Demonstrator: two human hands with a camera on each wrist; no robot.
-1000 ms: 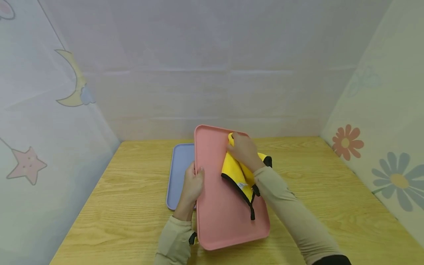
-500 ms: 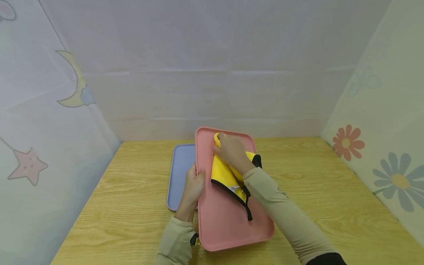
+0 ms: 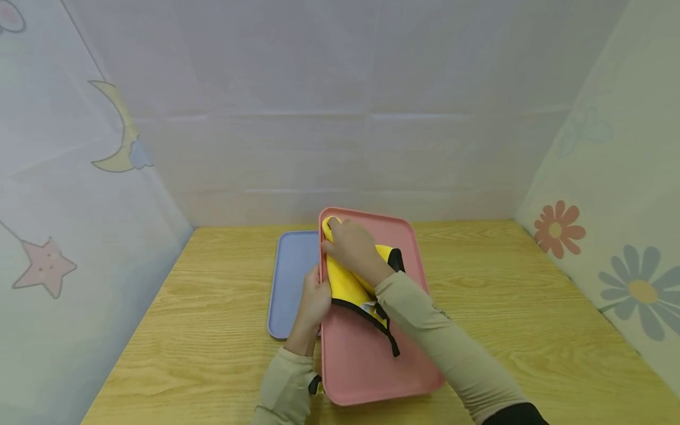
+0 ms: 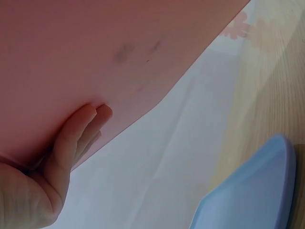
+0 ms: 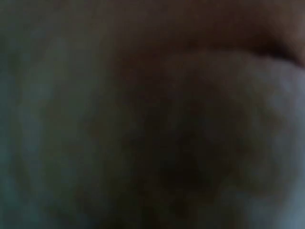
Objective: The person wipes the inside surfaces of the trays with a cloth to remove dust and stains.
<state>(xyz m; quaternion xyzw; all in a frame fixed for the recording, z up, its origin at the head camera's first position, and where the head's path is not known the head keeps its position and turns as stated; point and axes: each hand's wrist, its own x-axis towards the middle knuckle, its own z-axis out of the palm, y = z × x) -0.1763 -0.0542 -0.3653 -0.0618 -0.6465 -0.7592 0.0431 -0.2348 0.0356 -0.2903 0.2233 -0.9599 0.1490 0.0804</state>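
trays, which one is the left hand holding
The pink tray, tilted up, its edge in the left hand and the yellow cloth against its face. The blue tray lies flat on the table, partly hidden behind it.

The wood-grain tabletop (image 3: pixel 510 283) leaves passing room at both sides; the raised pink tray (image 3: pixel 366 372) and blue tray (image 3: pixel 292 283) obstruct the middle.

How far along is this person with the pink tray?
Done: the pink tray is raised and tilted, held by the left grip. In hand: the right grip holds a yellow cloth near the tray's upper left corner, seemingly wiping it. Possibly remaining: the underside, where dark marks show, and the blue tray lying on the table. How much is already clean, I can't tell.
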